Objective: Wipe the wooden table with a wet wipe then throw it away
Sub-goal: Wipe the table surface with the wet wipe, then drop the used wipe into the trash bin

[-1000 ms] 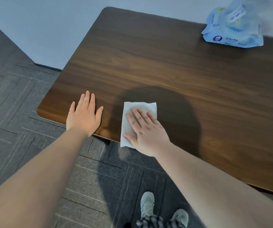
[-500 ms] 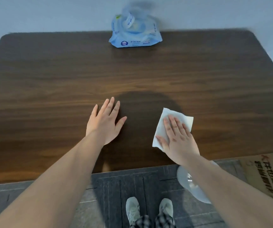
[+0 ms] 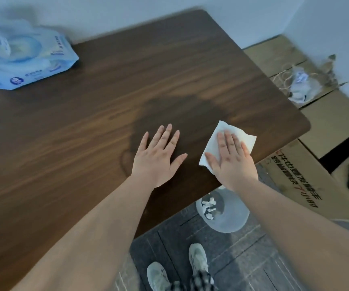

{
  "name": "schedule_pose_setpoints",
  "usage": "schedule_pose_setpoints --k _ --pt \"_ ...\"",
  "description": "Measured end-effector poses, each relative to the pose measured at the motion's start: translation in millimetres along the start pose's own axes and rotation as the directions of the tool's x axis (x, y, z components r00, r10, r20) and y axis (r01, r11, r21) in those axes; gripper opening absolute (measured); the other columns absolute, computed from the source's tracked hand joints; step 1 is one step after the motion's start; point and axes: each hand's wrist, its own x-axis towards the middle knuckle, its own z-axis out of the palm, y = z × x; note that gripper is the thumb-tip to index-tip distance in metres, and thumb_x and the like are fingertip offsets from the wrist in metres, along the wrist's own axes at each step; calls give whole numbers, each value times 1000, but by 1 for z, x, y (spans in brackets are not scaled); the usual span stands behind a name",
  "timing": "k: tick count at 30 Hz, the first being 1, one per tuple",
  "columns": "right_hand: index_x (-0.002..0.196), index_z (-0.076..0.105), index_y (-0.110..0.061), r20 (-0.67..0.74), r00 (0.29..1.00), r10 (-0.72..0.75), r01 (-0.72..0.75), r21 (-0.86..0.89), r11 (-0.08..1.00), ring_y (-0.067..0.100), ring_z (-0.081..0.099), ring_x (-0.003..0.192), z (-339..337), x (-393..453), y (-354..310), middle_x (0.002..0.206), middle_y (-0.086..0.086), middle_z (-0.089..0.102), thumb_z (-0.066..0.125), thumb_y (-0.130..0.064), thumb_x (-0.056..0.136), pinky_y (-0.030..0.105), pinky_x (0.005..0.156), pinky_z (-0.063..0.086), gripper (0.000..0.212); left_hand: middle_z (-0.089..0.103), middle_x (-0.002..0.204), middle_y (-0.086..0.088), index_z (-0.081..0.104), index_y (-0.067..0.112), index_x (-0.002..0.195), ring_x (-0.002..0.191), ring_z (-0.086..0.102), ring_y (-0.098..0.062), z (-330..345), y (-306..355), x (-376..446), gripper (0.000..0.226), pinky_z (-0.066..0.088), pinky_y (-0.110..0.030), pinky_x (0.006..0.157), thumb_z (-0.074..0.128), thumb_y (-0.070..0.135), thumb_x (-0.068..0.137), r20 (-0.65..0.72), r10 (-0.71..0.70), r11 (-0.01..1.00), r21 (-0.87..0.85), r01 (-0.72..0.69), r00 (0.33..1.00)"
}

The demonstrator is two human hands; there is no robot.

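The wet wipe [image 3: 228, 141] is pressed flat on the table [image 3: 85, 127] by the open-fingered right hand [image 3: 231, 162]; the left hand [image 3: 158, 158] is spread flat beside it.

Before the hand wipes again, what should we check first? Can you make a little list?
1. White wet wipe flat under the right hand: ok.
2. Left hand flat on the dark wooden table, beside the wipe, apart from it: ok.
3. Blue wipes packet far from the wiping spot: ok.
4. Clear round bin on the floor by the table edge: ok.
5. Whole table already wiped: cannot tell.
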Motion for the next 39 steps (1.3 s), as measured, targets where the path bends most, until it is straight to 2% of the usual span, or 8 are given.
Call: schedule_pose_setpoints --k 9,18,24,28,31,34,37,39 --pt "148 -16 -19 -14 989 147 -146 73 987 18 -14 146 -6 34 80 159 3 -14 0 -63 91 37 118 -8 74 -5 160 3 1 27 150 145 -9 -12 5 87 83 68 -3 -42 118 9 61 92 -56 158 987 -11 -159 986" --pt "150 -9 -18 -74 985 156 -145 126 981 16 -9 146 -14 70 132 160 2 -7 6 -66 90 35 115 -8 79 -7 160 2 0 24 151 145 -10 -14 10 143 149 71 -5 -42 117 7 63 91 -64 131 991 -23 -133 989" --pt "142 39 -15 -285 916 283 -124 469 874 15 26 142 -3 36 148 151 1 36 41 -42 98 29 114 15 52 -3 160 5 2 27 150 146 -7 -14 20 159 149 73 -6 -46 117 2 67 89 -51 163 986 49 -161 985" --pt "123 63 -16 -346 860 374 -69 648 759 3 46 124 18 -9 161 130 -8 56 57 -21 94 11 101 28 30 -3 160 5 2 29 150 146 -6 -15 20 160 149 72 -4 -47 118 1 66 88 -56 155 987 61 -151 986" --pt "104 73 -17 -175 836 521 -205 779 592 14 62 101 56 -42 170 106 -3 71 56 -18 92 19 83 43 20 0 160 5 4 29 150 146 -4 -15 22 159 150 72 -1 -48 118 1 66 89 -84 157 986 71 -152 984" --pt "72 67 -25 84 812 578 -423 768 481 18 52 63 105 -58 175 63 -10 59 57 -20 92 27 55 38 22 2 160 4 6 28 150 146 -2 -15 22 160 151 72 1 -49 118 2 65 89 -94 159 985 77 -152 983" --pt "70 60 -26 246 777 579 -558 696 453 13 49 59 146 -51 172 66 -4 60 55 -20 91 27 52 35 22 3 160 4 6 28 150 146 -2 -14 21 160 150 71 0 -48 118 4 65 90 -92 164 985 78 -157 982" --pt "86 66 -20 301 785 542 -581 661 474 18 52 68 168 -40 165 81 2 66 53 -22 93 28 60 39 15 4 160 4 8 28 150 146 -1 -14 22 160 150 71 0 -47 118 5 64 90 -105 168 984 83 -160 980"
